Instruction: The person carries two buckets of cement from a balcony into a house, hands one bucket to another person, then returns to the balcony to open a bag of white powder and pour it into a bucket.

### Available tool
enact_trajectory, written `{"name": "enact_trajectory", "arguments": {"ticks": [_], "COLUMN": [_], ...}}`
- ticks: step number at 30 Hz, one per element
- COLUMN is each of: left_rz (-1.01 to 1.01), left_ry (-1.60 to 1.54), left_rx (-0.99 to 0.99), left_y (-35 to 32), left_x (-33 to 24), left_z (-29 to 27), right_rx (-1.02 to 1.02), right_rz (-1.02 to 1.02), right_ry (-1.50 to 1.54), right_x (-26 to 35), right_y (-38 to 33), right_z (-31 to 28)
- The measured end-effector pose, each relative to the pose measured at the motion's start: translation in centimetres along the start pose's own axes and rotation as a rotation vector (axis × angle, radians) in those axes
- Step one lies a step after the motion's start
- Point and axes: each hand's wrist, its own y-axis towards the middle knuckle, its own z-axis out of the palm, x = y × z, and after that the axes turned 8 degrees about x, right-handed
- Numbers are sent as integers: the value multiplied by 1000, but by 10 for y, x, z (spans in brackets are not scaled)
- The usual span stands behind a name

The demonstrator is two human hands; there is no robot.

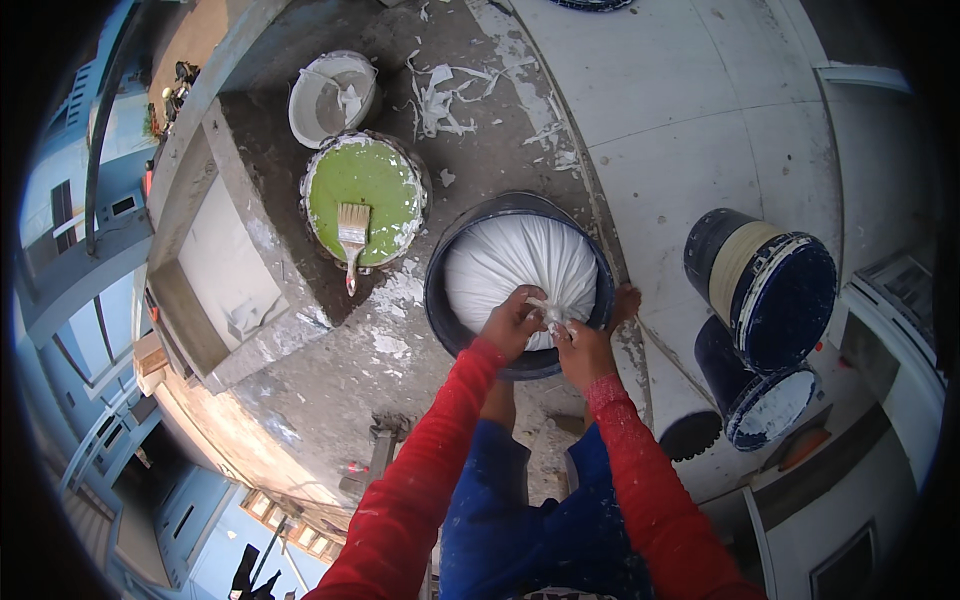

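Grip of left hand [512,325] and right hand [586,352]: closed, pinching the gathered neck [552,313] of the white bag [505,255], inside the dark bucket [520,203]. One hand should anchor while the other works gently, avoiding tears. Beyond, a brush [353,228] lies on a green-topped bucket [385,185].

Both hands [512,325] [588,356] on white bag [515,262]

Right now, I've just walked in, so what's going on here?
Someone in red sleeves has both hands at the gathered neck of a white bag. The left hand and right hand pinch it from either side. The bag sits inside a dark bucket; whether its neck is tied, I can't tell. To the left, a paintbrush lies on a green-topped bucket.
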Motion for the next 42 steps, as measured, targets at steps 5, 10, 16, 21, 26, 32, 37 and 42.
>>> {"name": "enact_trajectory", "arguments": {"ticks": [5, 10, 16, 21, 26, 32, 37, 42], "left_rz": [-481, -191, -127, -115, -163, -288, -147, -133], "left_ry": [-35, -490, -445, -416, -711, -819, -751, -540], "left_rx": [-123, -143, -229, -277, -191, -149, -226, -345], "left_y": [-14, -22, -16, -16, -17, -8, 0, 1], "left_x": [-10, 10, 28, 38, 27, 28, 43, 42], "left_z": [13, 35, 44, 46, 39, 35, 45, 49], "right_rx": [17, 43, -17, -41, 161, 343, 286, 146], "right_rz": [83, 126, 164, 159, 191, 332, 407, 258], "right_ry": [74, 220, 472, 536, 582, 554, 323, 123], "right_x": [-3, 7, -19, -23, -7, 5, 3, -19], "right_y": [-9, -15, -17, -19, -15, 0, 19, 34], "right_z": [1, -2, 29, 37, 7, -18, -14, 13]}}
